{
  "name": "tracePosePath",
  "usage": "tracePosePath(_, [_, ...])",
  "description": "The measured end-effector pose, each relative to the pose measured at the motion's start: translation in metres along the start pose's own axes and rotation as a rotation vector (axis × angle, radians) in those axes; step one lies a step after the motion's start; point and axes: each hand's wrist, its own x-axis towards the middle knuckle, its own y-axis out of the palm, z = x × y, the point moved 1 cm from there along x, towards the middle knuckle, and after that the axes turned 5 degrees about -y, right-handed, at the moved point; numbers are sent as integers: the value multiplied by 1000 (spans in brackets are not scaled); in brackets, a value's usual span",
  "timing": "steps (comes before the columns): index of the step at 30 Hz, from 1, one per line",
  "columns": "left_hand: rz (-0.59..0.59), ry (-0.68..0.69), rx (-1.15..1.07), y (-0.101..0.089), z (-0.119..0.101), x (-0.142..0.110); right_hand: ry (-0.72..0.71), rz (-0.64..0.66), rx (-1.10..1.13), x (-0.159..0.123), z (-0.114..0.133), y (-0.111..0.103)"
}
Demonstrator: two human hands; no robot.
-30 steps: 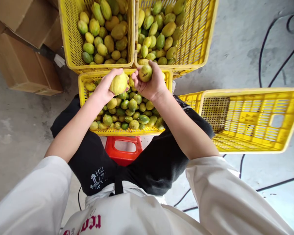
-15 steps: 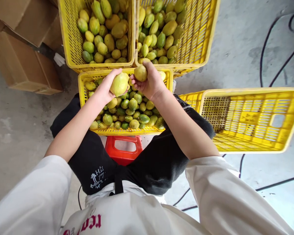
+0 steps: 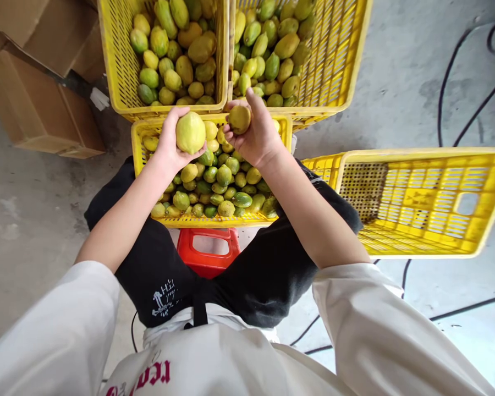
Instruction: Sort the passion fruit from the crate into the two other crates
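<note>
Gripping one each: left hand [image 3: 174, 136] on yellow fruit [image 3: 190, 133], right hand [image 3: 259, 137] on browner fruit [image 3: 240, 120]. One red stool [image 3: 185, 254] nearest. Next, near crate [image 3: 206, 223] under both hands, loose fruit [image 3: 224, 176] too many to count. One side crate [image 3: 423, 197] right. Beyond, two far crates [image 3: 334, 71], each part-filled.

Floor: grey, concrete-like, scuffed, with darker stains and pale patches [image 3: 400, 82]. Cardboard boxes, brown, several, grouped at upper left, set at differing angles [image 3: 45, 104]; white scrap, crumpled, beside them, material unclear [image 3: 99, 99]. Stool, red plastic, slot-shaped opening in top, partly in view at lower centre [image 3: 209, 265]. Cable, black, looped on the floor at upper right [image 3: 440, 113]; further black lengths at lower right [image 3: 470, 308]. Light: pale, strongest on the floor at lower right, dimmer toward the left.
</note>
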Motion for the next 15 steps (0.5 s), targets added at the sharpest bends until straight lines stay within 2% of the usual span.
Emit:
tracePosePath(3, [21,-18,-8,2,1,-2,-17,-42,-21,5,-3,-6])
tracePosePath(6, [48,-47,-19,2,3,-2,41,-44,-18,13,-7,-13])
tracePosePath(9, [19,-62,-6,0,3,2,80,-90,7,17,-8,-17])
tracePosePath(13, [-17,-12,60,2,3,0,70,-97,91,14,-7,-14])
tracePosePath(15, [-31,32,84,5,4,-4,42,-85,56,13,-6,-14])
